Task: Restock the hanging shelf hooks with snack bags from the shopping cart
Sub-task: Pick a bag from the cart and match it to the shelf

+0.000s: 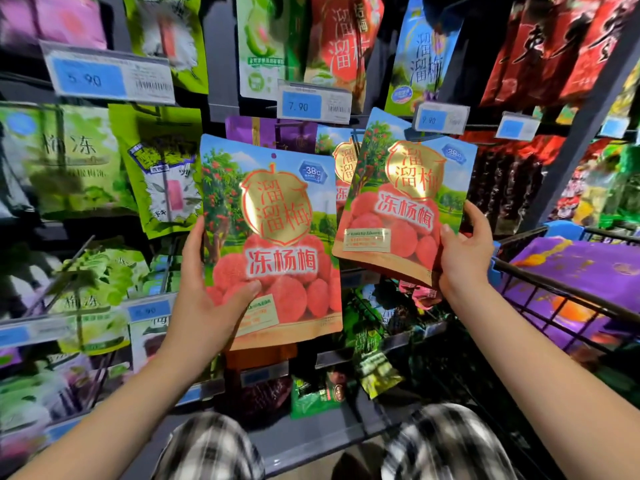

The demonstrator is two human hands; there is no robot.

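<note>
Bright, even light; gold foil glares on the left bag (pixel 277 209) and right bag (pixel 412 171), above the fingers (pixel 242 294). Left of those fingers the green packs (pixel 79 161) smear with blur; frame edges bow.

- Retail shop, snack aisle.
- Blue-and-white paper price labels (pixel 110 76) with barcodes, clipped in clear plastic strips.
- Glossy printed snack bags (pixel 162 174) hang in rows on dark metal racking (pixel 585 133).
- Black wire shopping cart (pixel 554 286) at right.

A 5.90 price tag (pixel 110 77), blue and white, hangs at the upper left of the frame. A 7.90 price tag (pixel 313 105) sits at upper centre, with a 9.90 price tag (pixel 440 118) to its right (digits blurred). A dark upright post (pixel 587 133) slants down the right side. Plaid trousers (pixel 211 448) fill the bottom edge.
</note>
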